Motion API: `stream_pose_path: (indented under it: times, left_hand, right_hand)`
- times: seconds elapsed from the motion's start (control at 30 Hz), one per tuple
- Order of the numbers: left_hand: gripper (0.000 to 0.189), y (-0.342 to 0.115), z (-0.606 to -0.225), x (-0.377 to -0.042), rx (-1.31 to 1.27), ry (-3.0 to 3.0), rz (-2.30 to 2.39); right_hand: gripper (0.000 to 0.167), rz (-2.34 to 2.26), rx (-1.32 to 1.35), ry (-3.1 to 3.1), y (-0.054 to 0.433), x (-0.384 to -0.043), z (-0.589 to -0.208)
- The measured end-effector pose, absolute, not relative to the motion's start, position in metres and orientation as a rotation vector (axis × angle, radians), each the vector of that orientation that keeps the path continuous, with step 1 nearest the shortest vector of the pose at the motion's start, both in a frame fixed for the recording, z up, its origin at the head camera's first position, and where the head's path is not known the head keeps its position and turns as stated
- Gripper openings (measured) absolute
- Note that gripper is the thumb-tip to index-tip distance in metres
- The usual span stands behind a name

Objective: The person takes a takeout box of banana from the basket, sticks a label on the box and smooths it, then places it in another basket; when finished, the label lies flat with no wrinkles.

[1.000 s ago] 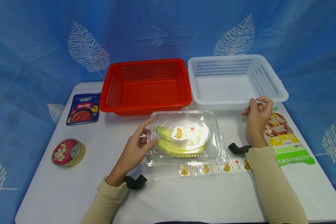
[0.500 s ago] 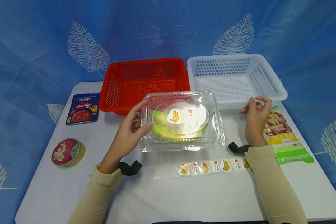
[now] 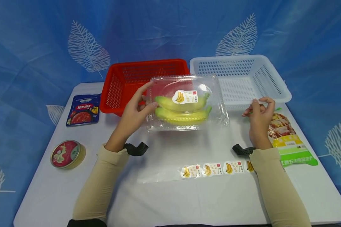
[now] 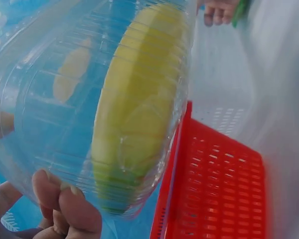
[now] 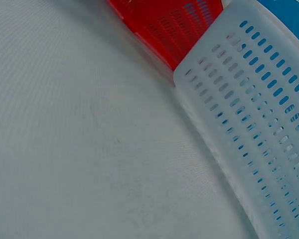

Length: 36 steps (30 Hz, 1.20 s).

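Note:
A clear plastic clamshell box (image 3: 216,116) with two bananas (image 3: 182,115) inside is held up above the table, in front of the two baskets. On its lid is a banana sticker (image 3: 184,96). My left hand (image 3: 136,110) grips the box's left end, thumb on the near side; in the left wrist view its curled fingertips (image 4: 79,209) press against the plastic beside a banana (image 4: 139,99). My right hand (image 3: 260,119) holds nothing visible; its fingers hang loosely curled before the white basket (image 3: 241,103), left of a green and yellow food bag (image 3: 292,142).
A red basket (image 3: 110,88) stands behind the box, left of the white one. A strip of banana stickers (image 3: 213,169) lies in front, partly under the right sleeve (image 3: 278,186). At the left are a Barilla sauce pouch (image 3: 83,110) and a round red-lidded tin (image 3: 66,154).
My left hand has lifted the clamshell box off the table and moved it away from me, up towards the baskets, now tilted. The right hand has hardly moved.

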<state>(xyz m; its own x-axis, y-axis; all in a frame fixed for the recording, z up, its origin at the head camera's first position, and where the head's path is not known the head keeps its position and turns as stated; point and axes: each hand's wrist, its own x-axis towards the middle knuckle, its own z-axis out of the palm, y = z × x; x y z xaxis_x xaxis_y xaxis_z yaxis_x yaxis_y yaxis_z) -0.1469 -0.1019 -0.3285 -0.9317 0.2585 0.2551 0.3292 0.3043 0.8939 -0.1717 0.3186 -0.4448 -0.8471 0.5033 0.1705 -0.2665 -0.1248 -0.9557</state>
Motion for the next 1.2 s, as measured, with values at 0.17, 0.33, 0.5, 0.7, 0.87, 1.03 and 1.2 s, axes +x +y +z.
stream_pose_path:
  times: [0.17, 0.33, 0.5, 0.7, 0.87, 1.03, 1.2]
  left_hand:
    - [0.063, -0.093, -0.327, -0.172, -0.521, -2.484, -1.783]
    - [0.061, -0.083, -0.33, -0.194, -0.51, -2.469, -1.845]
    - [0.061, -0.073, -0.332, -0.21, -0.485, -2.467, -1.87]
    - [0.062, -0.062, -0.329, -0.228, -0.476, -2.462, -1.912]
    - [0.063, -0.051, -0.322, -0.245, -0.437, -2.487, -1.954]
    - [0.064, -0.036, -0.315, -0.261, -0.4, -2.487, -2.011]
    - [0.064, -0.016, -0.311, -0.273, -0.38, -2.514, -2.043]
  right_hand:
    - [0.032, 2.014, -0.289, -1.655, 0.321, -0.172, -0.445]
    - [0.033, 2.02, -0.291, -1.657, 0.321, -0.172, -0.444]
    - [0.035, 2.031, -0.295, -1.656, 0.32, -0.172, -0.443]
    - [0.038, 2.029, -0.284, -1.658, 0.321, -0.171, -0.443]
    - [0.035, 2.012, -0.297, -1.672, 0.319, -0.172, -0.442]
    - [0.035, 2.027, -0.283, -1.658, 0.319, -0.172, -0.441]
    - [0.033, 2.056, -0.271, -1.628, 0.319, -0.171, -0.442]
